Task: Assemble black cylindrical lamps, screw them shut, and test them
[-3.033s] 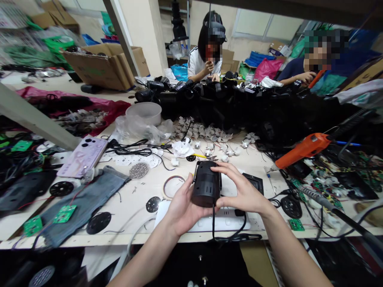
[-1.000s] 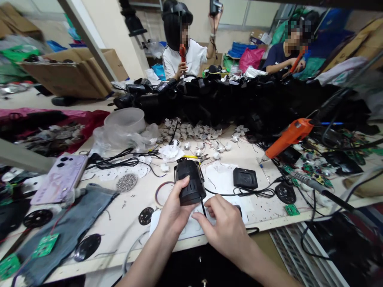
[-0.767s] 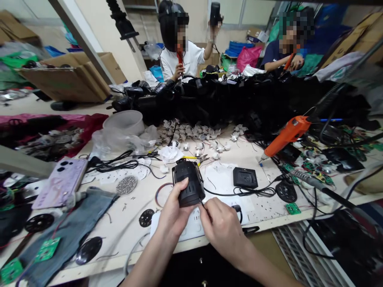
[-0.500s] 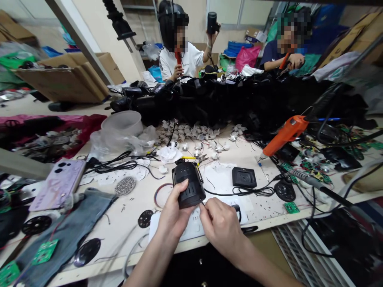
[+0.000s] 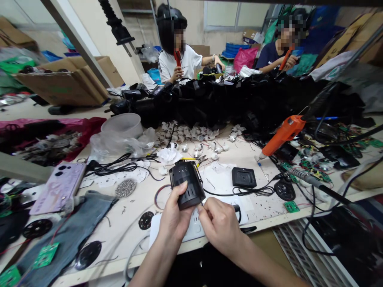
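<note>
A black cylindrical housing with vent slots (image 5: 189, 183) is tilted in my left hand (image 5: 175, 213), with the thumb on its side and the fingers beneath. At its lower right edge, my right hand (image 5: 220, 219) is closed in a pinch. Between those fingertips a thin dark piece shows at the edge of the housing, too small to name. Under both hands lies a white power strip (image 5: 191, 231). A black square block with a recess (image 5: 243, 177) rests on the table to the right of the housing, and yellow-handled cutters (image 5: 201, 160) lie behind it.
An orange electric screwdriver (image 5: 283, 134) hangs at the right, near green circuit boards (image 5: 311, 167). Small white motor-like parts (image 5: 185, 133) are heaped behind, before a long black pile (image 5: 215, 99). A phone (image 5: 60, 185) lies left. Two co-workers sit opposite, each holding an orange tool.
Both my hands stay almost in place, and the housing has tilted slightly. Across the table, a co-worker's raised hand has come down with the black device to the pile.
</note>
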Motion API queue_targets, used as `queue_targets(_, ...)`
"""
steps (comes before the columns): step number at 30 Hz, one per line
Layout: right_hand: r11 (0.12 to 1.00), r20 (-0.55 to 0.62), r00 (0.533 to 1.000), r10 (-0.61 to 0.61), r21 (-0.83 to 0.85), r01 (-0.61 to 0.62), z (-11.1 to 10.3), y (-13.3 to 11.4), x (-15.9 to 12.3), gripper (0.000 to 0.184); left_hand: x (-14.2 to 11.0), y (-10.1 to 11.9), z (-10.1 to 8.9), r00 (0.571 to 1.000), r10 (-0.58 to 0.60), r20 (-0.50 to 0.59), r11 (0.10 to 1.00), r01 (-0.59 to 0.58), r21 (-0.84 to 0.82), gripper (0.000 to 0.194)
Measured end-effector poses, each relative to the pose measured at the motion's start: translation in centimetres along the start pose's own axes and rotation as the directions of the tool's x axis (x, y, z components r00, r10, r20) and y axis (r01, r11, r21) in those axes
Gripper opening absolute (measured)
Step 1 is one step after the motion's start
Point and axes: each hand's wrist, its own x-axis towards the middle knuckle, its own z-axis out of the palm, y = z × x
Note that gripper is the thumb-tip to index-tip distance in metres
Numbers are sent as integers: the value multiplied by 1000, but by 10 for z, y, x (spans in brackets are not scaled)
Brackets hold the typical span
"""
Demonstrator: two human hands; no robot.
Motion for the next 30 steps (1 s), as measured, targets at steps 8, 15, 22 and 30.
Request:
queue_targets(8,934,98,964,249,238,-266,-4,1,4,28,-1,-2,-2,999,20,40,1000,-20,16,16)
queue_targets(15,529,461,781,421,575,-625,-7,10,9,48,-1,-7,-9,990,128,58,991,-130,33,21)
queue_targets(22,420,453,782,429,666,-617,4,-8,9,44,-5,-13,-17,967,208,150,968,-226,110,29)
queue_targets(30,589,360,828,430,584,-559,11,-10,7,29,-2,-16,-26,970,199,136,962,-220,162,24)
